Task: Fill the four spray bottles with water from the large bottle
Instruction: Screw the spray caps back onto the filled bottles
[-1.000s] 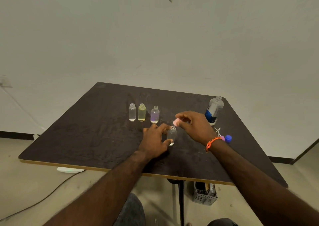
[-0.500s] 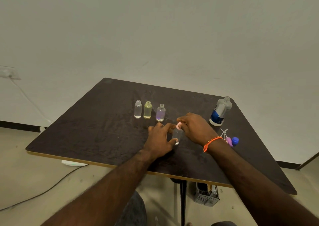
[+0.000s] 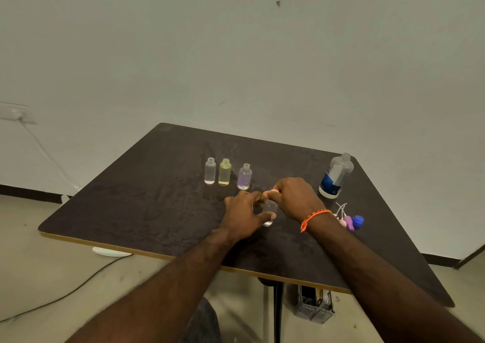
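The person is sitting at a dark square table (image 3: pixel 157 206) and working on one small clear spray bottle (image 3: pixel 269 211) that is standing upright near the middle of the tabletop. The left hand (image 3: pixel 245 215) is wrapping around the bottle's body, fingers curled behind it and the thumb pressing across the front low down. The right hand (image 3: pixel 292 198) is coming over the top of that same bottle, its fingertips pinching a pale pink spray cap (image 3: pixel 273 192) right at the neck; whether the cap is seated on the threads or just touching them is hidden by the fingers. An orange bracelet (image 3: pixel 313 218) is sitting on the right wrist.

Further back, three more small bottles are standing in a row with their necks open: a clear bottle (image 3: pixel 210 171) on the left, a yellow-tinted bottle (image 3: pixel 225 172) just beside it, and a purple-tinted bottle (image 3: pixel 244 177) a little apart on the right, closest to the hands. Each is showing a bit of liquid at the bottom.

The large bottle (image 3: pixel 335 176), clear with a blue label and no lid on, is standing upright toward the table's right edge, well apart from the row. In front of it, just beyond the right wrist, loose spray tops are lying in a small cluster: a purple spray cap (image 3: pixel 349 222), a blue cap (image 3: pixel 358 221), and thin white dip tubes (image 3: pixel 341 207) sticking out behind them.

Below the tabletop, a grey perforated basket (image 3: pixel 313 308) is sitting on the floor beside the table's leg.
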Demonstrator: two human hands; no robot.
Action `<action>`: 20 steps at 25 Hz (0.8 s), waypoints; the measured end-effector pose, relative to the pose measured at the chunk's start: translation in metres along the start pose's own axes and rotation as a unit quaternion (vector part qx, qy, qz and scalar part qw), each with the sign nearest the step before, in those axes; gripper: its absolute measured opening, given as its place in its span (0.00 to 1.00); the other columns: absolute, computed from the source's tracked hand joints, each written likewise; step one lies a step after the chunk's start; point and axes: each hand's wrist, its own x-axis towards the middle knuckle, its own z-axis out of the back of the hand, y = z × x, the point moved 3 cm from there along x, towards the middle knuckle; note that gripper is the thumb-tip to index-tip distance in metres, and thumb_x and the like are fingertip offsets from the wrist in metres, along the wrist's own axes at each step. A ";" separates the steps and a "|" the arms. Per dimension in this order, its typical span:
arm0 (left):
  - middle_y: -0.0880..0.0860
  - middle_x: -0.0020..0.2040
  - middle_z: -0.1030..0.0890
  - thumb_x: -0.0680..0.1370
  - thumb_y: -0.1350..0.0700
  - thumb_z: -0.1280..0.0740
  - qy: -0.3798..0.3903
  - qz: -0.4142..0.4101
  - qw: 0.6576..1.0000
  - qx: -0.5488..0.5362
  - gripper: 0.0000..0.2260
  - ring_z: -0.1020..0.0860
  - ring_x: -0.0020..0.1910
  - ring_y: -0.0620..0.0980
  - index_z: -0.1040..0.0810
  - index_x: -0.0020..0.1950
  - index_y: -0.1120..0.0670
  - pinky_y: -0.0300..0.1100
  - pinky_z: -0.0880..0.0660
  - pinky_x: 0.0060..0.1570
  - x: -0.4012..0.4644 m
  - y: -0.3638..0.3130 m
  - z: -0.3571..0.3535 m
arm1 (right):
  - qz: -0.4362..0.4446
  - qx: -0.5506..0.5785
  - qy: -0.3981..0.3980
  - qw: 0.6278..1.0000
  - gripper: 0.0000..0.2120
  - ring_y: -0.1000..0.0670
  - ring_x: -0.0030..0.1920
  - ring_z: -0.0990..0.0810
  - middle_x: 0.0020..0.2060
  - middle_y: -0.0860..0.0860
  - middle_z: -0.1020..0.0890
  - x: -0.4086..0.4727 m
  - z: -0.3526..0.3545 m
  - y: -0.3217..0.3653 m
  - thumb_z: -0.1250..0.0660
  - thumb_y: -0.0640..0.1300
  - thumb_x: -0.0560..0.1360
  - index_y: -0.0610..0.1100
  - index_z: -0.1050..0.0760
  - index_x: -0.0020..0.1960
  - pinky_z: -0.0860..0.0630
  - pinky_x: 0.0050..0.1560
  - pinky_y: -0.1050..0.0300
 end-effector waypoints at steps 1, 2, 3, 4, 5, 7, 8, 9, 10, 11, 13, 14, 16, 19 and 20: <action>0.38 0.50 0.17 0.69 0.32 0.28 0.003 0.001 1.000 -0.005 0.22 0.20 0.55 0.38 0.19 0.58 0.42 0.56 0.30 0.66 0.000 0.001 -0.002 | -0.014 0.000 -0.007 1.000 0.23 0.49 0.35 0.21 0.33 0.48 0.20 -0.002 0.000 0.000 0.35 0.61 0.78 0.43 0.20 0.39 0.25 0.35 0.54; 0.38 0.51 0.17 0.69 0.32 0.28 0.002 0.003 1.000 -0.006 0.23 0.20 0.56 0.38 0.19 0.60 0.42 0.56 0.30 0.66 0.000 0.002 -0.004 | -0.025 -0.004 -0.013 1.000 0.26 0.50 0.33 0.23 0.31 0.48 0.21 -0.004 0.000 -0.001 0.36 0.65 0.77 0.43 0.21 0.37 0.28 0.33 0.57; 0.38 0.52 0.17 0.70 0.33 0.27 -0.003 0.006 1.000 -0.002 0.23 0.21 0.57 0.39 0.19 0.62 0.41 0.54 0.32 0.67 -0.002 0.002 -0.005 | -0.030 -0.002 -0.016 0.999 0.28 0.50 0.33 0.23 0.30 0.48 0.21 -0.006 0.000 -0.002 0.37 0.68 0.75 0.43 0.22 0.36 0.30 0.32 0.58; 0.39 0.52 0.18 0.72 0.36 0.27 -0.011 0.010 1.000 0.005 0.21 0.22 0.58 0.40 0.20 0.62 0.41 0.52 0.34 0.66 -0.004 0.002 -0.005 | -0.034 0.010 -0.012 0.999 0.30 0.49 0.37 0.20 0.34 0.47 0.19 -0.007 -0.002 -0.004 0.36 0.71 0.72 0.43 0.20 0.40 0.28 0.35 0.58; 0.40 0.52 0.18 0.73 0.37 0.26 -0.018 0.011 1.000 0.011 0.18 0.23 0.58 0.42 0.19 0.60 0.41 0.51 0.35 0.64 -0.006 0.002 -0.005 | -0.035 0.032 -0.004 0.999 0.33 0.47 0.46 0.17 0.45 0.45 0.16 -0.009 -0.003 -0.005 0.34 0.73 0.69 0.43 0.19 0.51 0.24 0.42 0.56; 0.40 0.53 0.18 0.75 0.40 0.27 -0.019 0.001 1.000 0.020 0.13 0.26 0.58 0.44 0.19 0.57 0.43 0.49 0.38 0.59 -0.007 0.002 -0.006 | -0.020 0.098 0.026 0.995 0.44 0.45 0.66 0.24 0.68 0.47 0.24 -0.013 -0.001 -0.005 0.27 0.69 0.66 0.46 0.32 0.74 0.25 0.62 0.50; 0.40 0.53 0.18 0.76 0.40 0.27 -0.018 0.001 1.000 0.024 0.13 0.27 0.58 0.44 0.19 0.57 0.43 0.48 0.39 0.58 -0.008 0.002 -0.006 | 0.003 0.128 0.039 0.991 0.44 0.46 0.69 0.27 0.72 0.48 0.28 -0.016 0.001 -0.003 0.25 0.64 0.69 0.48 0.38 0.77 0.27 0.66 0.50; 0.41 0.54 0.19 0.76 0.40 0.27 -0.018 0.004 0.999 0.029 0.14 0.28 0.58 0.44 0.19 0.58 0.43 0.47 0.39 0.58 -0.008 0.002 -0.005 | 0.033 0.148 0.046 0.987 0.38 0.48 0.69 0.27 0.73 0.48 0.28 -0.018 0.002 0.000 0.26 0.56 0.73 0.49 0.38 0.78 0.28 0.67 0.52; 0.41 0.54 0.19 0.76 0.39 0.27 -0.018 0.006 0.999 0.032 0.15 0.29 0.58 0.43 0.20 0.59 0.43 0.46 0.40 0.58 -0.009 0.001 -0.005 | 0.055 0.150 0.041 0.986 0.31 0.49 0.67 0.25 0.71 0.49 0.26 -0.020 0.003 0.001 0.29 0.49 0.77 0.49 0.35 0.76 0.28 0.66 0.56; 0.41 0.55 0.19 0.76 0.39 0.27 -0.018 0.007 0.999 0.032 0.16 0.29 0.58 0.43 0.20 0.60 0.43 0.45 0.41 0.58 -0.009 0.001 -0.005 | 0.069 0.139 0.021 0.988 0.23 0.51 0.65 0.23 0.67 0.49 0.22 -0.020 0.004 0.000 0.32 0.44 0.79 0.49 0.30 0.73 0.27 0.64 0.58; 0.41 0.54 0.19 0.75 0.39 0.26 -0.025 0.005 0.999 0.032 0.17 0.29 0.57 0.42 0.19 0.61 0.44 0.45 0.41 0.59 -0.010 0.000 -0.005 | 0.058 0.129 -0.032 0.989 0.15 0.53 0.57 0.19 0.58 0.50 0.16 -0.020 0.003 -0.002 0.32 0.43 0.79 0.48 0.21 0.65 0.24 0.61 0.59; 0.41 0.54 0.19 0.75 0.39 0.26 -0.026 0.007 0.999 0.033 0.17 0.28 0.57 0.42 0.19 0.61 0.45 0.45 0.41 0.59 -0.010 -0.001 -0.005 | 0.040 0.127 -0.057 0.989 0.12 0.54 0.53 0.18 0.53 0.51 0.15 -0.019 0.002 -0.004 0.30 0.46 0.78 0.48 0.20 0.61 0.22 0.59 0.56; 0.41 0.53 0.19 0.76 0.40 0.26 -0.029 0.008 0.999 0.038 0.16 0.28 0.56 0.43 0.19 0.59 0.46 0.45 0.40 0.58 -0.011 0.000 -0.005 | 0.009 0.126 -0.087 0.988 0.18 0.54 0.46 0.19 0.45 0.53 0.16 -0.018 -0.003 -0.008 0.25 0.55 0.72 0.48 0.21 0.57 0.19 0.53 0.51; 0.40 0.49 0.19 0.77 0.46 0.26 -0.023 -0.004 0.999 0.036 0.09 0.28 0.54 0.44 0.19 0.55 0.46 0.49 0.37 0.57 -0.011 0.000 -0.005 | -0.006 0.156 -0.040 0.987 0.40 0.50 0.56 0.19 0.58 0.51 0.19 -0.022 -0.014 -0.010 0.22 0.62 0.65 0.49 0.33 0.70 0.21 0.58 0.50; 0.39 0.49 0.20 0.76 0.46 0.26 -0.021 -0.005 0.999 0.036 0.09 0.28 0.53 0.44 0.19 0.55 0.45 0.50 0.37 0.58 -0.011 0.000 -0.005 | 0.005 0.182 -0.027 0.983 0.43 0.49 0.63 0.22 0.66 0.51 0.22 -0.023 -0.016 -0.010 0.21 0.60 0.66 0.49 0.36 0.74 0.24 0.63 0.49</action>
